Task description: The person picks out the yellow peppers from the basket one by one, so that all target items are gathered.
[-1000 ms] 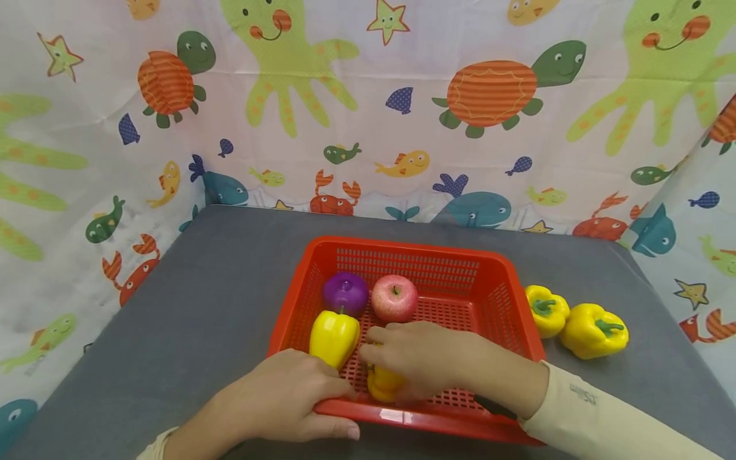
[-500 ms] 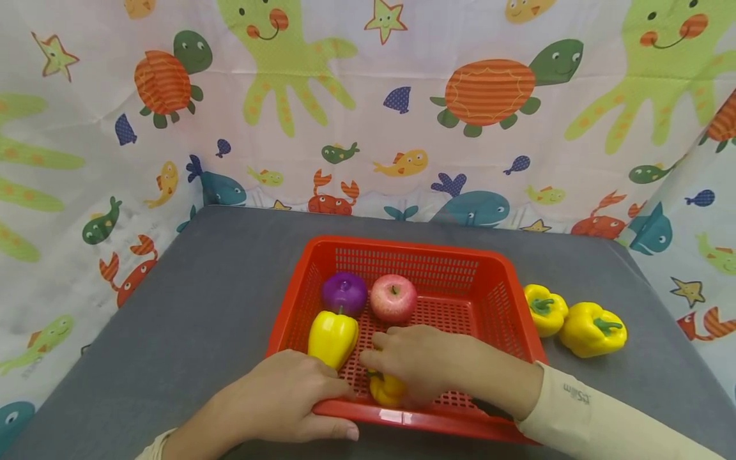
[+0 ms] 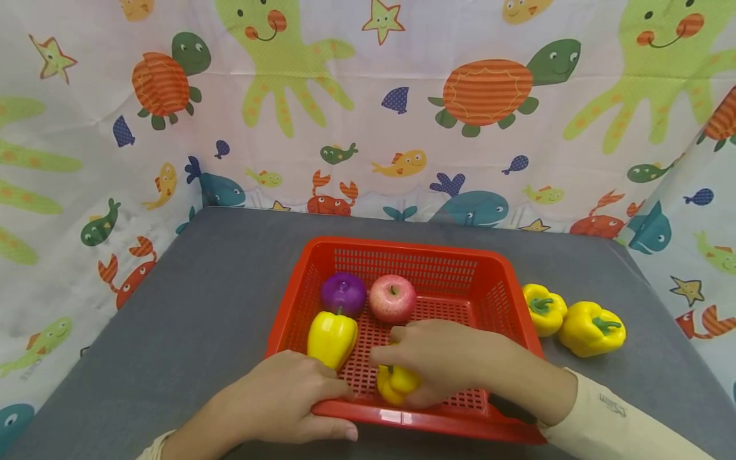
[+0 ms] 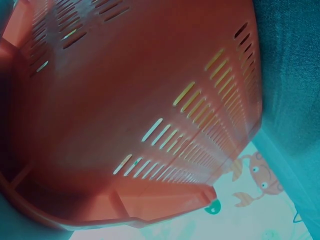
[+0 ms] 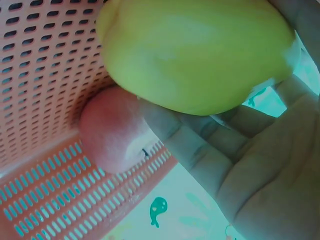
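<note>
My right hand [image 3: 443,358] reaches down into the red plastic basket [image 3: 402,418] and grips a yellow bell pepper [image 3: 395,386] close to the near wall. In the right wrist view the fingers curl against one side of that pepper [image 5: 195,55], above a pink-red apple [image 5: 115,130]. My left hand [image 3: 287,396] grips the basket's near-left rim, thumb outside, fingers over the edge. Inside lie another yellow bell pepper [image 3: 331,338] near the left fingers and, behind it, a purple onion-like piece [image 3: 343,294] beside the apple [image 3: 393,299]. The left wrist view shows mostly the basket's slotted outer wall [image 4: 115,100].
Two more yellow bell peppers, one nearer the basket [image 3: 544,310] and one farther right [image 3: 592,329], lie outside its right wall. The basket stands on a grey tabletop [image 3: 201,319]. A curtain with sea-animal prints [image 3: 368,89] rises behind and at both sides.
My right hand and the pepper in it have shifted slightly right, with the sleeve moving right too. The left hand stays on the rim, and the other items keep their places.
</note>
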Demonstrator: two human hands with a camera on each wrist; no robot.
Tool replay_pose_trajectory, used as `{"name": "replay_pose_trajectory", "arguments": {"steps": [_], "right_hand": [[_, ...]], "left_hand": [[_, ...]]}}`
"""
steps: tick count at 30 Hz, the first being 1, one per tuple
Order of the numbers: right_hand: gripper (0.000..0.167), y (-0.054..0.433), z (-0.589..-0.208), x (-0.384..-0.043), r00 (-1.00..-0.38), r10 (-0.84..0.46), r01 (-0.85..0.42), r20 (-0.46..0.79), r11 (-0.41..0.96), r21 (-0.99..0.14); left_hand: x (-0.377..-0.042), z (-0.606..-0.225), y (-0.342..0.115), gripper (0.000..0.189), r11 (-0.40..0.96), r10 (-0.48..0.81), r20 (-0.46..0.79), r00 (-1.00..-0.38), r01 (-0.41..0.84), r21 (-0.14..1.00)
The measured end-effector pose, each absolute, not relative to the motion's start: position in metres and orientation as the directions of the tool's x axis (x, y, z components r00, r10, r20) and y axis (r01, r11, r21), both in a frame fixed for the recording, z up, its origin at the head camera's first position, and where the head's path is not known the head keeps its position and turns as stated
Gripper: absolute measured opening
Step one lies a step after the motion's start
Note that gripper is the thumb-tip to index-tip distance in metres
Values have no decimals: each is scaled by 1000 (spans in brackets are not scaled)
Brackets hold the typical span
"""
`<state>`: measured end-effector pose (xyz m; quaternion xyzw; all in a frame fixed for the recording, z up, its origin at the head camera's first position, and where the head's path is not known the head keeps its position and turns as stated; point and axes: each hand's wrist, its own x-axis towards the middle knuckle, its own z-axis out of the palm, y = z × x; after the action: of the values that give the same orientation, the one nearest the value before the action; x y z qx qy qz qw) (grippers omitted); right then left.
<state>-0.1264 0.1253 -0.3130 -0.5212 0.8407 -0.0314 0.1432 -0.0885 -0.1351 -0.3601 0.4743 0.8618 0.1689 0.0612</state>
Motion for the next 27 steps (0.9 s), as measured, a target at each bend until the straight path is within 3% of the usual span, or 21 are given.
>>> {"name": "replay_pose_trajectory", "arguments": {"steps": [14, 27], "right_hand": [[37, 150, -288, -116, -514, -831, -773, -211, 556, -306], [41, 170, -274, -101, -620, -767, -704, -164, 637, -314]], "left_hand": [[-89, -359, -135, 50, 495, 838, 46, -544, 793, 355], [-88, -359, -135, 51, 501, 837, 32, -546, 789, 356]]}}
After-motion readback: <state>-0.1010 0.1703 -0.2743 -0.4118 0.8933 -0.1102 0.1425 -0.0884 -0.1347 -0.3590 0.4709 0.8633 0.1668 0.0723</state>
